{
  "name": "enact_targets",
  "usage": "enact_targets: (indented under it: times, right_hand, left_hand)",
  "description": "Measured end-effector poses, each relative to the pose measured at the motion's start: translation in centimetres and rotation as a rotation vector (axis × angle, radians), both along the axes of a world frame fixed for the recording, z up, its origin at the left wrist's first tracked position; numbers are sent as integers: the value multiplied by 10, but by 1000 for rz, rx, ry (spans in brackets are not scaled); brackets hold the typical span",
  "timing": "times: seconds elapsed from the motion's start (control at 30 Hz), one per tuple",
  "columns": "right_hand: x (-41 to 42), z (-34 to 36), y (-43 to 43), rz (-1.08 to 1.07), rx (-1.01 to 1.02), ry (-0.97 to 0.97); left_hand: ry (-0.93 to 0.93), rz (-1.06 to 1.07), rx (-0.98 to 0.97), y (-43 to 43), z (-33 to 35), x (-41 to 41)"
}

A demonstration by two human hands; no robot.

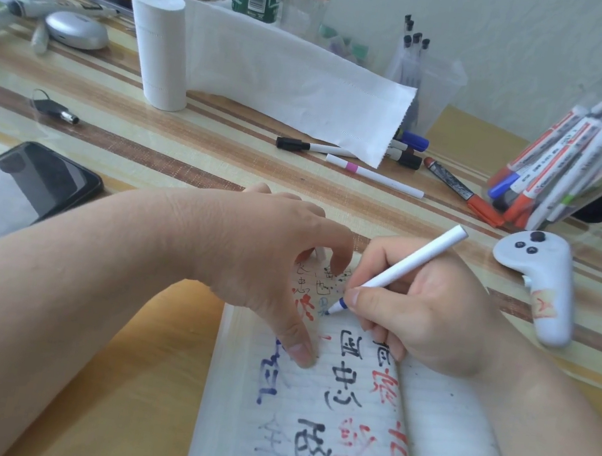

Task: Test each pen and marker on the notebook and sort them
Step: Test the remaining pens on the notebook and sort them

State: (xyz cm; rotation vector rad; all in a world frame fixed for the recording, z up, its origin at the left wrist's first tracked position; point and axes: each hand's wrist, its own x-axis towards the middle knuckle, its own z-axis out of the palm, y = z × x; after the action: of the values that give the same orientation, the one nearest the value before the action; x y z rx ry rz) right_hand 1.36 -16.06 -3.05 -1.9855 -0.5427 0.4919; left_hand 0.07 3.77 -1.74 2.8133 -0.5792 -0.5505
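A person's right hand [431,315] grips a white marker [403,271], its blue tip touching the notebook [453,449] just left of the curled fingers. The left hand [260,253] arches over the page, its thumb [299,350] pressing the paper. A small white piece shows under its fingers; whether they pinch it cannot be told. More pens [374,176] lie beyond both hands. The writing hand rests against inked characters, so wet strokes may smear, and lifting the thumb could let the page spring up.
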Motion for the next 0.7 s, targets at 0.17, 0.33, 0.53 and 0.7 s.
enact_targets:
  times: [0.17, 0.33, 0.53, 0.7]
  right_hand:
    - [0, -4, -1, -11, 93, 59]
    - [-1, -6, -2, 3, 62, 6]
    - [-2, -4, -3, 18, 54, 19]
    - [-2, -1, -2, 55, 30, 18]
  left_hand:
    - [4, 0, 10, -1, 2, 1]
    - [10, 4, 4, -1, 2, 0]
    - [9, 3, 22, -2, 2, 0]
    - [15, 10, 11, -1, 1, 0]
